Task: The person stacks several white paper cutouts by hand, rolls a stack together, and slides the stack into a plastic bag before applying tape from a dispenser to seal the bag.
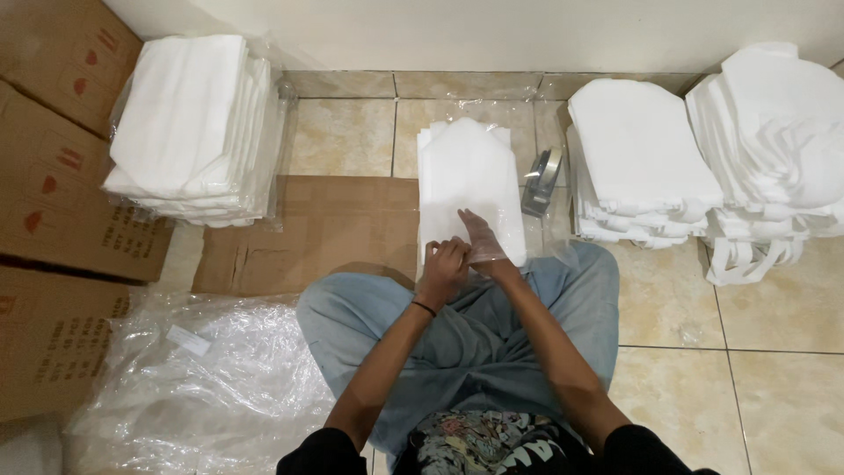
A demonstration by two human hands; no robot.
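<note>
A small stack of folded white fabric bags (469,180) lies on the tiled floor in front of my crossed legs, inside a thin clear plastic sleeve (536,230). My right hand (481,239) lies flat with its fingers stretched over the near end of the stack, seemingly under the clear film. My left hand (444,268) is curled at the stack's near edge, pinching the plastic right beside the right hand. A dark band sits on my left wrist.
A tape dispenser (542,181) sits just right of the stack. Piles of white bags stand at right (642,163), far right (774,132) and upper left (193,127). Flattened cardboard (325,233), brown boxes (53,167) and crumpled clear plastic (202,378) lie at left.
</note>
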